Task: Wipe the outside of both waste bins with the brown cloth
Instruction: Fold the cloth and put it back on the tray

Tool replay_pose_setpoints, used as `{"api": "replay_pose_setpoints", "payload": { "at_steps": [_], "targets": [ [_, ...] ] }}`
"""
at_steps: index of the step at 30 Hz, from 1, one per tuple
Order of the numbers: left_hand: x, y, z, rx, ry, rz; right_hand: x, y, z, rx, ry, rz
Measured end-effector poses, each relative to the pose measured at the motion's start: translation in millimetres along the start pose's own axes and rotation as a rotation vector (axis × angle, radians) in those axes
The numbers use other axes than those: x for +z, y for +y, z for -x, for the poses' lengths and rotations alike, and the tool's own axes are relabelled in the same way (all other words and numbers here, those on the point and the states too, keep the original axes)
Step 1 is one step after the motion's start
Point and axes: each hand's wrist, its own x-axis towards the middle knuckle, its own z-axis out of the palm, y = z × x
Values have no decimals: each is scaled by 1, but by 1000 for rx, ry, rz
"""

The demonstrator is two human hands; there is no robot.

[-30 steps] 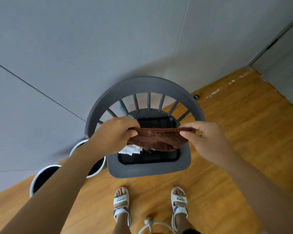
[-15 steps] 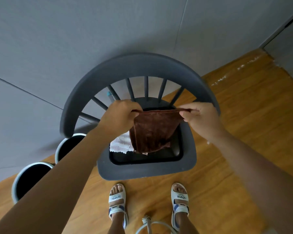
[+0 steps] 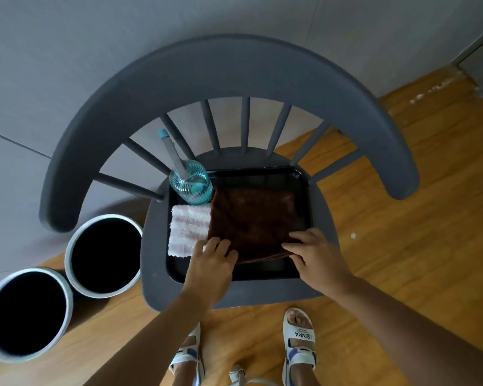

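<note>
Lying folded in a black tray (image 3: 301,188) on the seat of a grey chair (image 3: 229,68) was the brown cloth (image 3: 251,218). Left hand (image 3: 211,263) rested on the cloth's near left corner, fingers bent over the edge; whether they pinched it, cannot tell. Right hand (image 3: 317,254) pinched the near right corner, fingers (image 3: 292,249) curled round the edge. Just left of the cloth in the tray lay a pink-white striped cloth (image 3: 188,231), with a blue glass bottle (image 3: 191,185) behind it. Two waste bins stood on the wood floor (image 3: 402,246) left of the chair, touching: near bin (image 3: 25,313), far bin (image 3: 105,254).
</note>
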Motion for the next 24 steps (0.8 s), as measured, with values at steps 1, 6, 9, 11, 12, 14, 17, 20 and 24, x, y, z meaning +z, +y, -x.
{"api": "replay_pose_setpoints", "payload": {
  "at_steps": [1, 6, 9, 11, 12, 14, 17, 20, 24],
  "targets": [
    [4, 1, -1, -8, 18, -14, 2, -1, -1, -22, 0, 39],
    [11, 0, -13, 53, 110, -66, 4, -11, -12, -121, -52, 228],
    [8, -5, -16, 108, 107, -40, 5, -21, -19, -9, -36, 92],
    [1, -8, -19, 81, 148, 70, 7, -22, -28, 27, 65, 3],
    [-3, -11, -24, 65, 183, 103, 6, -20, -34, 29, 140, -18],
    [-14, -16, -41, 58, 238, 104, 3, -15, -49, 37, 256, -29],
    [-35, -20, -77, 16, 174, -2, -11, -8, -78, 114, 209, 12],
    [-52, -18, -113, -70, -13, -162, -23, -5, -101, 217, 27, 78],
    [-58, -22, -140, -178, -173, -165, -26, -2, -113, 286, -69, -21]
  ]
}}
